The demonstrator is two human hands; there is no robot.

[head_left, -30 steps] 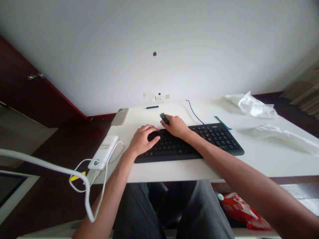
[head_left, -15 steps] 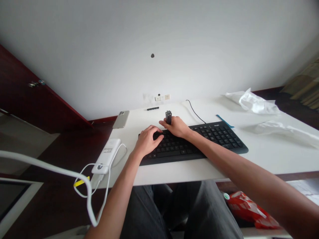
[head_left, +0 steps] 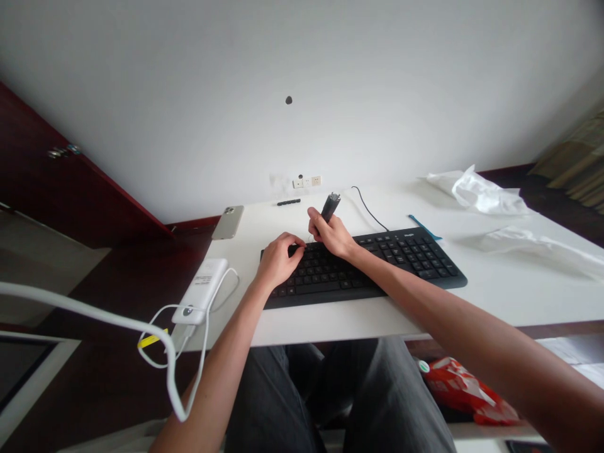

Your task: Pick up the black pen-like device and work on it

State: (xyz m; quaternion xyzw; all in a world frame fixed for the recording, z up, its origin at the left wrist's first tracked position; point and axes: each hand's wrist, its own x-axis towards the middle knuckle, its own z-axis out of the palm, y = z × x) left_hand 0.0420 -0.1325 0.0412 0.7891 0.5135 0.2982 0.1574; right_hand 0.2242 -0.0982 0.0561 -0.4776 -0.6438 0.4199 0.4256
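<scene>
Black and slim, the small tool [head_left: 330,206] sits clamped in the right hand [head_left: 331,234] just above the middle of the frame, its long axis tilted so the free tip points up and to the right, toward the wall, while the lower end is buried in the curled fingers. That hand hovers at the far left edge of the black keyboard [head_left: 377,264], wrist low, forearm running down to the lower right corner. Just to its left and slightly lower, the left hand [head_left: 278,259] rests on the keyboard's upper left corner, fingertips bent onto the keys and holding nothing; the two hands are near but not touching. Further left lie a white power bank [head_left: 201,290] with its white cable [head_left: 160,340] and a phone [head_left: 228,221] on the white desk [head_left: 495,296]; crumpled white wrapping [head_left: 476,192] lies at the upper right.
</scene>
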